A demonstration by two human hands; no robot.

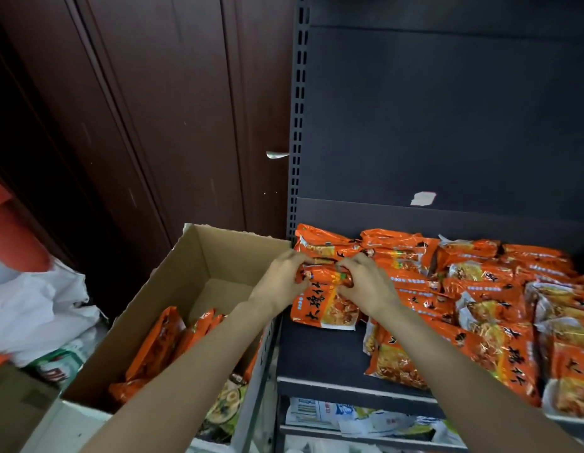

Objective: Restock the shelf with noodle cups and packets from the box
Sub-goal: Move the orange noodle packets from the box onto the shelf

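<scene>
Both my left hand (279, 279) and right hand (366, 286) hold a grip on one orange packet (326, 299), seating it at the shelf (320, 351) end nearest the box (199, 256).

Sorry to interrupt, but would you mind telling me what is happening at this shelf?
A person is restocking. Both hands, left hand and right hand, grip one orange noodle packet at the left end of the dark metal shelf, beside rows of matching packets. The open cardboard box to the left holds more orange packets.
</scene>
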